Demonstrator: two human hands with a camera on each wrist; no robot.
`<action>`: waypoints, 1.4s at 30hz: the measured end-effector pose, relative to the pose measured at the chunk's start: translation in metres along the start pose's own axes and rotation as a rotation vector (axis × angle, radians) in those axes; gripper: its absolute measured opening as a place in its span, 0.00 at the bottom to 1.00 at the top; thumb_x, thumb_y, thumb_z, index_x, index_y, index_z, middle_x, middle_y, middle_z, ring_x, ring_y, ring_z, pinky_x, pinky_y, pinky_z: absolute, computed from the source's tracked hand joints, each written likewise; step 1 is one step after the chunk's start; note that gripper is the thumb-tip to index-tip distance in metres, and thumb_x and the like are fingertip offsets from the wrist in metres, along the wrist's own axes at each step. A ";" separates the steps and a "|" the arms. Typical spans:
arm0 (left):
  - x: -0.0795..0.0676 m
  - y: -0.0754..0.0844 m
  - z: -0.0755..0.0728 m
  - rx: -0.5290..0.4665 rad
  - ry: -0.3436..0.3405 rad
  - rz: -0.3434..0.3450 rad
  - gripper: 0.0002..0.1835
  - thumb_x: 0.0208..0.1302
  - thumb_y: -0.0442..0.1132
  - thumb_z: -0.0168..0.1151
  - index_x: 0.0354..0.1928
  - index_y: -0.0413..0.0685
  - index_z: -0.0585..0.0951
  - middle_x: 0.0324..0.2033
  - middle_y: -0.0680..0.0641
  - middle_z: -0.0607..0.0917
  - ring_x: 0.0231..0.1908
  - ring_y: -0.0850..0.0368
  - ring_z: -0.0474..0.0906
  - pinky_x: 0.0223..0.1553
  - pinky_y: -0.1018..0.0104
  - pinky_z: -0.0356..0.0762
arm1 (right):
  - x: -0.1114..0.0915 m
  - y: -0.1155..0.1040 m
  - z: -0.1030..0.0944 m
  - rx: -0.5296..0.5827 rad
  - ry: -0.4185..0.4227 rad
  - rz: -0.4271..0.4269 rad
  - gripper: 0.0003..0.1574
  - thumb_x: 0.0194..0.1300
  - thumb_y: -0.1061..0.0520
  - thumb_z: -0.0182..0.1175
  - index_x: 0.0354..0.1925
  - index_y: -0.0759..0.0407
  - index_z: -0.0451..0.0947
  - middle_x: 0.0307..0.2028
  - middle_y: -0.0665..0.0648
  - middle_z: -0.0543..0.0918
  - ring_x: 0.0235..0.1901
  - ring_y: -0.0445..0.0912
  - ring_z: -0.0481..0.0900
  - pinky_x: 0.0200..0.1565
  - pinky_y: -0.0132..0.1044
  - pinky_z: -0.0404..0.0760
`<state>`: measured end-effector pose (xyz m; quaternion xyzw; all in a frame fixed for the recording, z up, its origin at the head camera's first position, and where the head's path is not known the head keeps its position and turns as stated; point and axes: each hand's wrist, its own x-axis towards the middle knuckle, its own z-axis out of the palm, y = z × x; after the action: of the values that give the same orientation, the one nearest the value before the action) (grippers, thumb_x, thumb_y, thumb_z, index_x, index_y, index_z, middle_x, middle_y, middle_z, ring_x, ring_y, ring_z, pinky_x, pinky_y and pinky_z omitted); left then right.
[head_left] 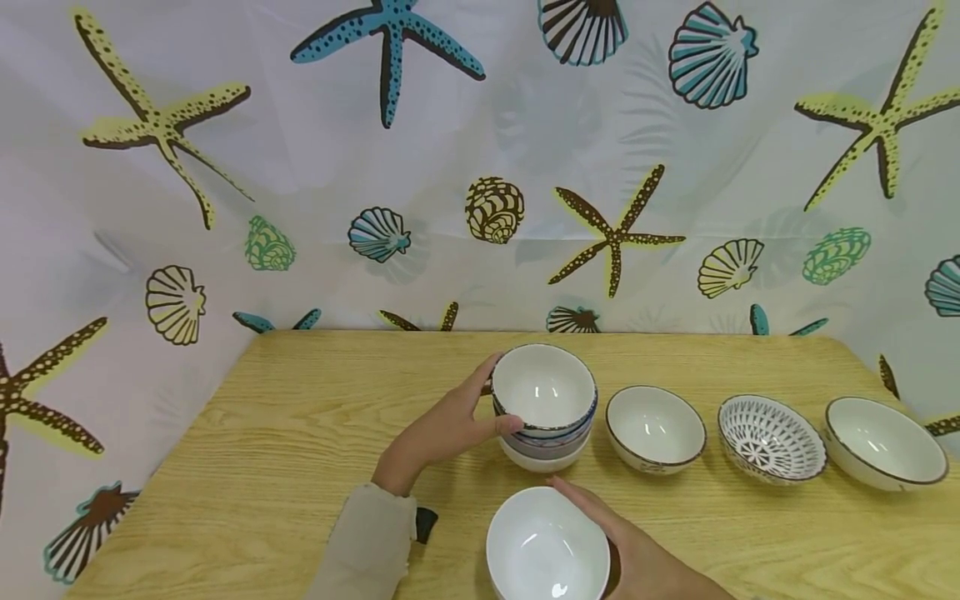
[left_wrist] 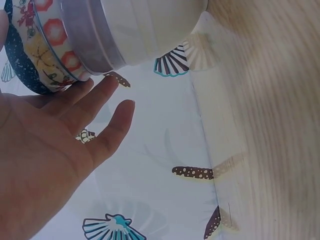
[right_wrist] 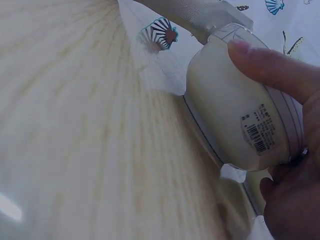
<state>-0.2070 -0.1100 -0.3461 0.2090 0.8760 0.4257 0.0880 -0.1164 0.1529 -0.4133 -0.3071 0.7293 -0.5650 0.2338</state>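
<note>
A stack of bowls (head_left: 543,387) stands at the middle of the table. My left hand (head_left: 468,425) grips its upper part from the left, thumb on the near side. In the left wrist view, a dark blue floral bowl (left_wrist: 55,45) sits above a lilac-grey bowl (left_wrist: 90,35) and a white bowl (left_wrist: 150,30), with the fingers against the floral one. My right hand (head_left: 637,546) holds a white bowl (head_left: 547,546) by its right side, in front of the stack. A barcode label (right_wrist: 257,132) shows on that bowl's outside in the right wrist view.
To the right of the stack, in a row, are a cream bowl with a dark rim (head_left: 656,425), a black-and-white patterned bowl (head_left: 772,437) and a wider white bowl (head_left: 885,442). A cloth with shells and starfish (head_left: 450,167) hangs behind the wooden table (head_left: 315,433).
</note>
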 end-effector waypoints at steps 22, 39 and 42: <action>0.000 -0.005 -0.001 -0.019 -0.025 0.053 0.54 0.55 0.68 0.59 0.76 0.65 0.42 0.74 0.50 0.54 0.70 0.44 0.58 0.66 0.42 0.60 | -0.003 -0.015 -0.003 -0.187 0.009 0.059 0.70 0.46 0.53 0.76 0.75 0.40 0.42 0.72 0.48 0.54 0.68 0.50 0.57 0.59 0.38 0.68; -0.001 -0.004 -0.002 -0.034 -0.036 0.039 0.57 0.52 0.70 0.59 0.76 0.60 0.41 0.74 0.47 0.53 0.71 0.44 0.55 0.67 0.42 0.58 | -0.009 -0.039 -0.022 -0.479 0.213 -0.169 0.77 0.36 0.44 0.80 0.75 0.48 0.44 0.74 0.53 0.52 0.73 0.44 0.49 0.68 0.46 0.59; 0.000 -0.004 -0.002 -0.025 -0.034 0.030 0.55 0.54 0.68 0.60 0.76 0.60 0.41 0.74 0.47 0.52 0.72 0.44 0.54 0.67 0.42 0.57 | -0.008 -0.041 -0.025 -0.466 0.310 -0.216 0.73 0.37 0.50 0.80 0.75 0.50 0.48 0.73 0.55 0.56 0.72 0.37 0.51 0.68 0.31 0.57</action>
<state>-0.2084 -0.1133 -0.3482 0.2280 0.8658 0.4342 0.0991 -0.1207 0.1681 -0.3671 -0.3383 0.8294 -0.4441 -0.0187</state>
